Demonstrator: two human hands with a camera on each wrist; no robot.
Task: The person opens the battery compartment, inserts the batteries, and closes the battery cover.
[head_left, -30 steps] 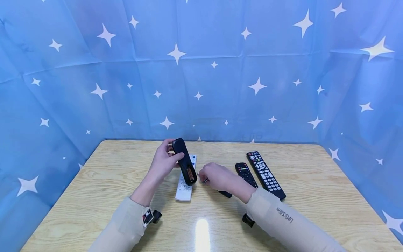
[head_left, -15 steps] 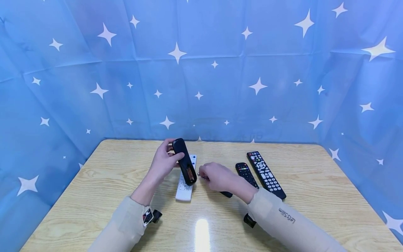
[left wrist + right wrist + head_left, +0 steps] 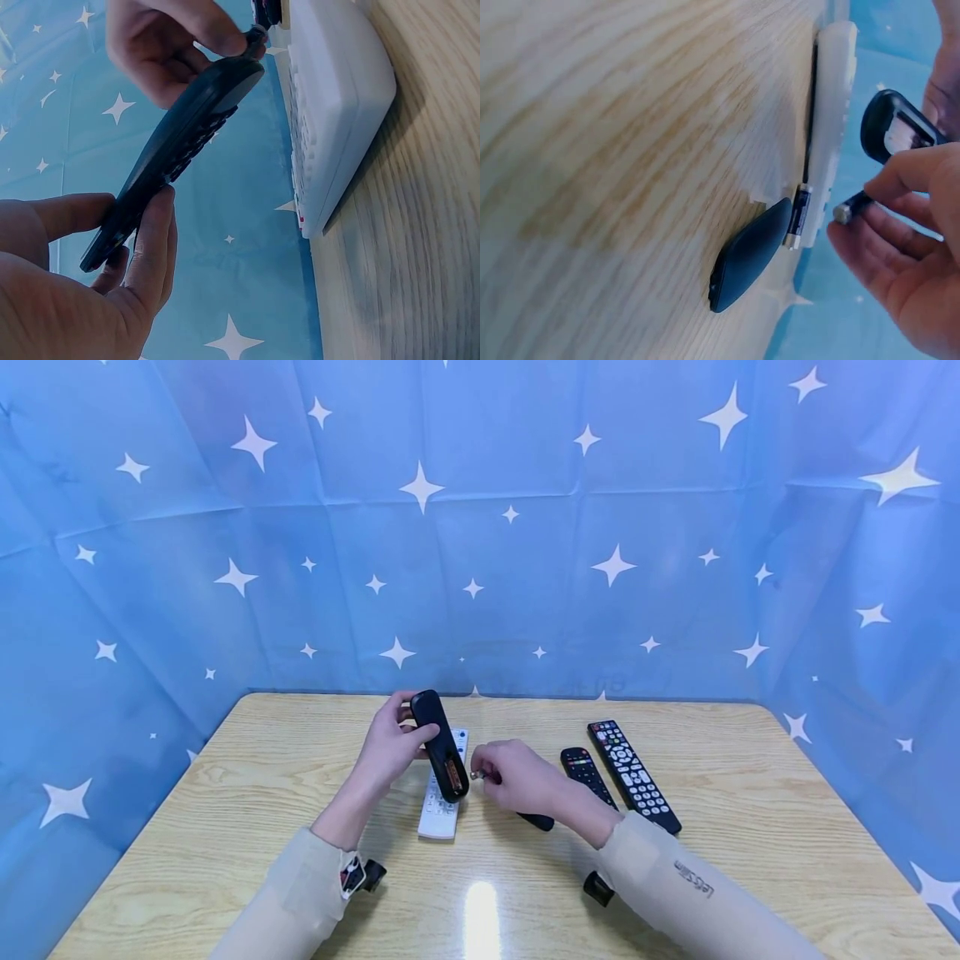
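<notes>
My left hand [image 3: 388, 745] holds a black remote control [image 3: 437, 739] face down and tilted, thumb across its back. Its uncovered battery compartment [image 3: 454, 774] is at the end toward my right hand [image 3: 521, 774]. That hand pinches a small cylindrical battery [image 3: 853, 207] between thumb and fingers, close beside the compartment. In the left wrist view, the right fingertips [image 3: 225, 34] are right at the remote's end. A second battery [image 3: 799, 214] lies on the table by a curved black cover [image 3: 751, 255]. My right wrist partly hides this cover in the head view.
Beneath the held remote, a white remote [image 3: 437, 822] lies on the wooden table [image 3: 247, 827]. To the right of my right hand are a smaller black remote [image 3: 585, 772] and a longer one with white buttons [image 3: 633, 772]. A blue star-patterned curtain [image 3: 480, 543] hangs behind.
My right hand has lifted slightly and turned, and the battery's end now shows more at its fingertips. The left hand and the black remote stay in place.
</notes>
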